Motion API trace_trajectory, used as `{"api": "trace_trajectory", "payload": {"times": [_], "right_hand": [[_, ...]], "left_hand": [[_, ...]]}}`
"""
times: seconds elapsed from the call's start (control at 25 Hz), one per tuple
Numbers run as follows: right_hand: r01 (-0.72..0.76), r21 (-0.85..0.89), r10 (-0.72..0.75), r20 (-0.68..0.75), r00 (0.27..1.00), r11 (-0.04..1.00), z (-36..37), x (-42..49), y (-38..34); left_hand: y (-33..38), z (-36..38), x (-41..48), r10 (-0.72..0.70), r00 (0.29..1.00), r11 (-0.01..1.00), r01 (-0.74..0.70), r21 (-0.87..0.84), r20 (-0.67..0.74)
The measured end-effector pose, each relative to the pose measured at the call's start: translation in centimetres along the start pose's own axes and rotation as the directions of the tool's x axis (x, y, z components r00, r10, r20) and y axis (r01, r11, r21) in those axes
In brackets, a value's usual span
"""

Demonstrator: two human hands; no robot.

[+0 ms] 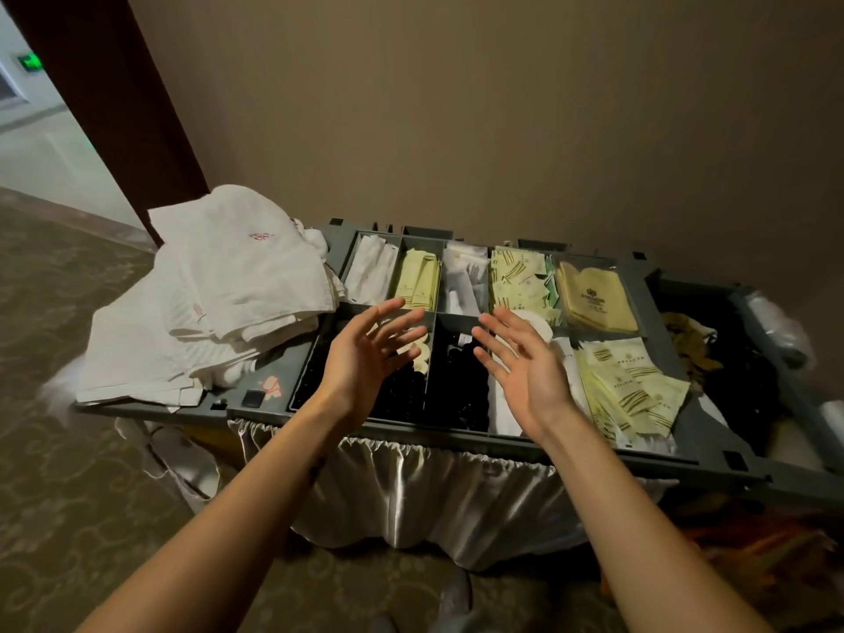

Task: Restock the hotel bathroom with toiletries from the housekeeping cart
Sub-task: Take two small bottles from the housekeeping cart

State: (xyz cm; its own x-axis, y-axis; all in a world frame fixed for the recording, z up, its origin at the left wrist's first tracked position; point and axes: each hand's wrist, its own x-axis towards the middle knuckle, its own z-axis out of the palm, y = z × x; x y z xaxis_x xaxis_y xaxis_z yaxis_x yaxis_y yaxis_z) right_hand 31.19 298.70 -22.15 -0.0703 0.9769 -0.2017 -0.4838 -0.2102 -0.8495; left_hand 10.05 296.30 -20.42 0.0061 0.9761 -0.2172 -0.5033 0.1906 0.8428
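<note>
The grey housekeeping cart tray (255, 397) stands against a brown wall, split into several compartments. Pale yellow toiletry sachets (518, 278) fill the back compartments and more yellow sachets (639, 390) lie at the front right. White packets (372, 271) sit at the back left, tan pouches (596, 296) at the back right, and dark items (456, 390) in the front middle. My left hand (370, 358) and my right hand (520, 363) hover above the front compartments with palms facing each other and fingers spread. Neither holds anything.
A pile of folded white towels (219, 294) lies on the cart's left end. A white satin skirt (434, 491) hangs below the tray. A dark side bin (749, 381) with clutter is at the right. Patterned carpet (68, 450) and a dark door frame (118, 107) are left.
</note>
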Motion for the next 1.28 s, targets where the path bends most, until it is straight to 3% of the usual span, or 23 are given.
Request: {"api": "trace_trajectory", "payload": {"times": [0.32, 0.52, 0.76, 0.92, 1.0, 1.28], "right_hand": [[-0.081, -0.255, 0.090, 0.023, 0.996, 0.964, -3.0, 6.9, 2.4], [0.059, -0.661, 0.103, 0.203, 0.974, 0.748, -3.9, 10.5, 3.9], [0.115, -0.777, 0.183, 0.285, 0.941, 0.618, -4.4, 13.4, 4.4], [0.266, -0.884, 0.205, 0.363, 0.909, 0.384, -4.8, 14.7, 5.3], [0.321, -0.892, 0.217, 0.399, 0.891, 0.320, -4.7, 15.3, 5.6], [0.337, -0.884, 0.234, 0.420, 0.877, 0.324, -4.5, 16.4, 6.1]], "left_hand": [[-3.8, 0.7, 4.5, -0.066, 0.989, 0.998, 0.066, -0.004, -0.135], [-7.3, 1.3, 7.2, -0.074, 0.968, 0.997, 0.063, -0.053, -0.241], [-8.9, 0.5, 8.7, -0.058, 0.937, 0.995, 0.027, -0.094, -0.345], [-9.8, 0.7, 8.8, -0.079, 0.913, 0.993, 0.036, -0.114, -0.399], [-9.6, 0.7, 8.9, -0.075, 0.907, 0.994, 0.032, -0.109, -0.415], [-8.8, 0.2, 9.9, -0.083, 0.904, 0.996, 0.064, -0.059, -0.420]]}}
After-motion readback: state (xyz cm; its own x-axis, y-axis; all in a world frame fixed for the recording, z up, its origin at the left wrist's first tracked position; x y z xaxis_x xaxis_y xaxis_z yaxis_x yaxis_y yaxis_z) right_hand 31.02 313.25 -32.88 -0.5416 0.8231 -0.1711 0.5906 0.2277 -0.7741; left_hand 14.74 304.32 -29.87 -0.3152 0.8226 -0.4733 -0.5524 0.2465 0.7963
